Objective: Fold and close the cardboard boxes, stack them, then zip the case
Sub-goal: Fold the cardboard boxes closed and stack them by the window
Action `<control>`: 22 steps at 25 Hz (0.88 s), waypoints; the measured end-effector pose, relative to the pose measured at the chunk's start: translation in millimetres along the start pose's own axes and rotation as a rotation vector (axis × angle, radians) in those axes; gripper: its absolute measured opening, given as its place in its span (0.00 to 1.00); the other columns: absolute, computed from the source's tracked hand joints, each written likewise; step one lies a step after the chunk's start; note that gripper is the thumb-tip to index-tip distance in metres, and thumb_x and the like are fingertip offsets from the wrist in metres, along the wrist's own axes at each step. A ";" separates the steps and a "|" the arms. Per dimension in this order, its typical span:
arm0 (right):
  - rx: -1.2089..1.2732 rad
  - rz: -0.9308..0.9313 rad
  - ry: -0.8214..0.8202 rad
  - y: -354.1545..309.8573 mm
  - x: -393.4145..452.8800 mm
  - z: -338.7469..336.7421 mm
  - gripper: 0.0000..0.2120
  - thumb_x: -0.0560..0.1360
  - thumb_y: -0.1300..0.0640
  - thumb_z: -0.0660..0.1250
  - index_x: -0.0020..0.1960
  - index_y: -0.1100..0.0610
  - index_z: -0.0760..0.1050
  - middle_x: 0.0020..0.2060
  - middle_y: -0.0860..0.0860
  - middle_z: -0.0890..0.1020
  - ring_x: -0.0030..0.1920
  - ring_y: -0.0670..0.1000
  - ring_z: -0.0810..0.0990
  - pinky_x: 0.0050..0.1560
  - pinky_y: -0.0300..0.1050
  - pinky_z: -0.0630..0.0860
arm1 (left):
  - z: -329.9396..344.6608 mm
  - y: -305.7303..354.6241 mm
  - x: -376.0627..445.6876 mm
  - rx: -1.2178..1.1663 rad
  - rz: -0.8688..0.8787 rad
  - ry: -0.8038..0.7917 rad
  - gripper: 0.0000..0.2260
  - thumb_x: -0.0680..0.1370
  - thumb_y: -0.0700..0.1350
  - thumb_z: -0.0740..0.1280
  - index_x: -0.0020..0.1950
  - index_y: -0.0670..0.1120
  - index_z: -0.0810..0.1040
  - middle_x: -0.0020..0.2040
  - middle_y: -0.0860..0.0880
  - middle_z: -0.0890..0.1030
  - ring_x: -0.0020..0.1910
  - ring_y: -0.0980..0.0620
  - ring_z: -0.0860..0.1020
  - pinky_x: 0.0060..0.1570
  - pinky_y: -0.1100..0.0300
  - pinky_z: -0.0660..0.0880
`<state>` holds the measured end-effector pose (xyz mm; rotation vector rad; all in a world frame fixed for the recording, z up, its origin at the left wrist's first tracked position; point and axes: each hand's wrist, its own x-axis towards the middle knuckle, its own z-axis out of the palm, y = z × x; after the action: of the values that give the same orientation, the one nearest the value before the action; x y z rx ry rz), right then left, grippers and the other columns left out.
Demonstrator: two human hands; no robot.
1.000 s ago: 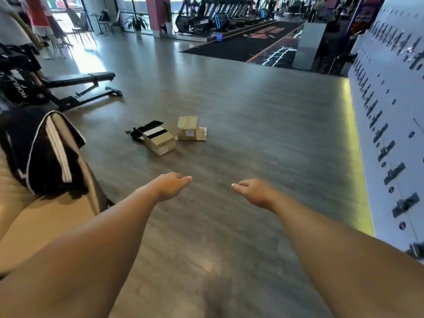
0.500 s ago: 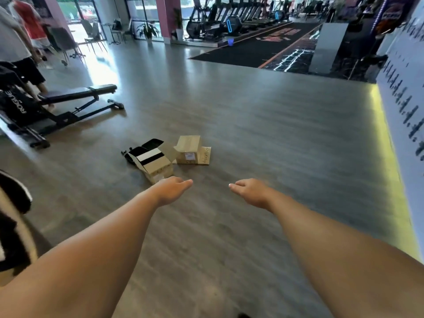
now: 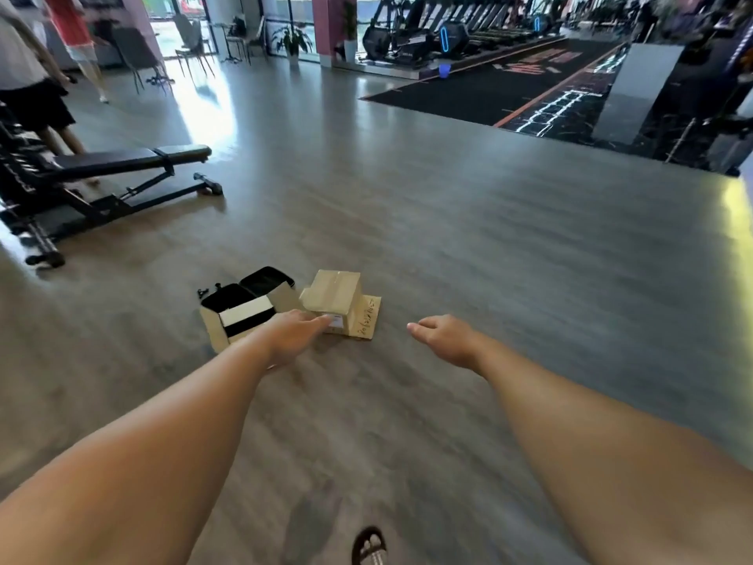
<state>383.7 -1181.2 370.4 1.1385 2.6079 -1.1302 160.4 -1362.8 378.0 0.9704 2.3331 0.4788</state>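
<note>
Two cardboard boxes lie on the grey floor ahead of me. The right box (image 3: 336, 297) is taped on top and has one flap with handwriting lying flat on the floor. The left box (image 3: 228, 326) stands open with a black and white item inside. A black case (image 3: 267, 279) lies open just behind the left box. My left hand (image 3: 291, 334) stretches forward and overlaps the boxes in view, held above them, fingers loosely out, holding nothing. My right hand (image 3: 446, 336) hovers to the right of the boxes, fingers relaxed and empty.
A black weight bench (image 3: 122, 173) stands at the left, with people's legs behind it. A black mat (image 3: 509, 87) and rows of treadmills fill the far right. My sandalled foot (image 3: 368, 546) shows at the bottom edge.
I have walked closer: the boxes and case appear larger and nearer, now level with my left hand. The couch at the left has left the view. Both hands stay outstretched.
</note>
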 end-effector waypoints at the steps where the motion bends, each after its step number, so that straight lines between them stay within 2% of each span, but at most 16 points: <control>1: -0.017 0.011 -0.016 -0.8 26.5 -13.7 0.25 0.81 0.37 0.59 0.66 0.53 0.79 0.66 0.54 0.80 0.66 0.55 0.76 0.68 0.51 0.71 | -8.0 6.3 29.5 -0.003 -0.005 -0.005 0.29 0.80 0.65 0.55 0.73 0.48 0.72 0.72 0.46 0.72 0.70 0.44 0.70 0.63 0.53 0.67; 5: -0.028 0.017 -0.029 -5.0 125.1 -71.1 0.27 0.81 0.37 0.59 0.69 0.56 0.77 0.68 0.53 0.78 0.68 0.56 0.75 0.70 0.53 0.70 | -37.4 42.8 134.0 -0.006 -0.040 -0.042 0.28 0.80 0.66 0.55 0.70 0.49 0.75 0.69 0.46 0.75 0.65 0.46 0.73 0.58 0.54 0.68; 8: -0.024 0.005 -0.043 -4.6 184.0 -101.5 0.25 0.82 0.38 0.59 0.67 0.56 0.78 0.66 0.54 0.79 0.67 0.55 0.76 0.68 0.52 0.71 | -48.3 63.5 190.4 0.000 -0.047 -0.061 0.28 0.81 0.66 0.54 0.71 0.50 0.75 0.69 0.48 0.75 0.66 0.46 0.73 0.56 0.55 0.66; 15: -0.088 -0.057 -0.175 21.6 390.6 -168.4 0.30 0.81 0.36 0.58 0.74 0.54 0.72 0.72 0.52 0.74 0.72 0.55 0.72 0.71 0.52 0.68 | -59.5 107.2 365.5 -0.051 -0.169 -0.036 0.28 0.82 0.64 0.54 0.73 0.48 0.72 0.73 0.46 0.72 0.70 0.46 0.70 0.66 0.52 0.66; 20: -0.126 -0.118 -0.284 18.7 526.8 -209.9 0.28 0.81 0.35 0.58 0.70 0.54 0.76 0.66 0.52 0.79 0.67 0.55 0.76 0.67 0.53 0.72 | -79.2 128.9 461.3 -0.084 -0.265 0.004 0.27 0.82 0.64 0.53 0.74 0.48 0.71 0.74 0.47 0.70 0.73 0.46 0.67 0.66 0.54 0.64; 22: -0.161 -0.133 -0.324 9.8 579.6 -217.3 0.28 0.80 0.34 0.58 0.69 0.53 0.76 0.65 0.51 0.80 0.66 0.54 0.76 0.67 0.52 0.72 | -86.4 121.2 496.2 -0.158 -0.315 0.020 0.28 0.82 0.64 0.54 0.74 0.48 0.71 0.75 0.48 0.70 0.73 0.47 0.67 0.70 0.53 0.64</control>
<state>17.2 -684.4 323.8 0.6940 2.4935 -1.0066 -116.5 -927.7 329.0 0.5149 2.3677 0.5345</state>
